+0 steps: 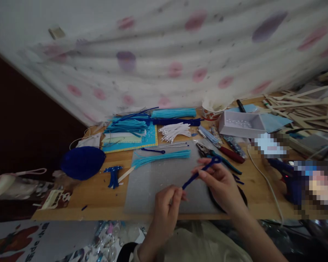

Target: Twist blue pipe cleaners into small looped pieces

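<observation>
A dark blue pipe cleaner (pixel 191 179) with a small loop at its upper end runs slantwise between my hands, above the grey mat (pixel 144 193). My left hand (pixel 168 202) is closed on its lower end. My right hand (pixel 217 180) pinches it near the looped end, thumb against fingers. Beyond my hands lies a bunch of light blue pipe cleaners (pixel 164 157). A similar dark blue looped piece (pixel 153 150) lies behind that bunch. Pliers with a red and a teal handle (pixel 232 154) rest just past my right hand.
White stems (pixel 175 131) and teal stems (pixel 125 126) lie at the back. A white box (pixel 242 129) holds small beads. At left are a round blue object (pixel 82 162) and a bundle of short blue pieces (pixel 114 176). A glue gun (pixel 285 182) and a cable (pixel 265 178) are at right.
</observation>
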`<state>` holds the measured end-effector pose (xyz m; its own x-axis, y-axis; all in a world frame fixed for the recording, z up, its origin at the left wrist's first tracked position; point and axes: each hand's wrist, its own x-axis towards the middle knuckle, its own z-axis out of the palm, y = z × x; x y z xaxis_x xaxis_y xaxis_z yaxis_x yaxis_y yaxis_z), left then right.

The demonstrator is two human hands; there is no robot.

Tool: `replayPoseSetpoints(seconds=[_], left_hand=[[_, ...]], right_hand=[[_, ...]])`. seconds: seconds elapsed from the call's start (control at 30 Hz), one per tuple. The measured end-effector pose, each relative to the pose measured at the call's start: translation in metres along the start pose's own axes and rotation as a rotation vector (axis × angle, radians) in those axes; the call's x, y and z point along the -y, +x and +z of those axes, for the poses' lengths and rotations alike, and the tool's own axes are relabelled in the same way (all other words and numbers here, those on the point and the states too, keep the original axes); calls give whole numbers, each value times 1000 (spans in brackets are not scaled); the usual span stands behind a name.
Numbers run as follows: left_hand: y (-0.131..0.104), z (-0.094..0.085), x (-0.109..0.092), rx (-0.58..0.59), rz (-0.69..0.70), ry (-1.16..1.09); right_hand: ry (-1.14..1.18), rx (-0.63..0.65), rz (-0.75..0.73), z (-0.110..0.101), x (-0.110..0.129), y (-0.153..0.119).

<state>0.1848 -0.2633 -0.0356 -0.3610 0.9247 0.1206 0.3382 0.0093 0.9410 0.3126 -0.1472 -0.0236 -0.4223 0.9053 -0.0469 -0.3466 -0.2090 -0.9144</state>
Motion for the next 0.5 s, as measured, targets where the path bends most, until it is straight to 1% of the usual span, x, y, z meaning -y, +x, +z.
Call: replayPoseSetpoints(seconds=[0.07,0.1,0.17,0.27,0.33,0.4,0.5], left_hand=[[-1,0,0,54,154,151],[-1,-1,1,49,233,212],[1,-5,4,-24,375,326],[6,-15,8,-163,581,442],[8,-23,9,-205,703,501],[8,-29,7,-221,780,570],[5,-33,3,-242,798,609]], right_hand=[[-67,76,55,2,-5,-4],[-82,98,81,3,-7,-6],[-71,96,139,4,-10,-7],[-22,43,247,7,-11,-6],[13,20,300,10,-9,-6],[40,12,333,13,-8,-7],[63,2,341,17,-6,-10]])
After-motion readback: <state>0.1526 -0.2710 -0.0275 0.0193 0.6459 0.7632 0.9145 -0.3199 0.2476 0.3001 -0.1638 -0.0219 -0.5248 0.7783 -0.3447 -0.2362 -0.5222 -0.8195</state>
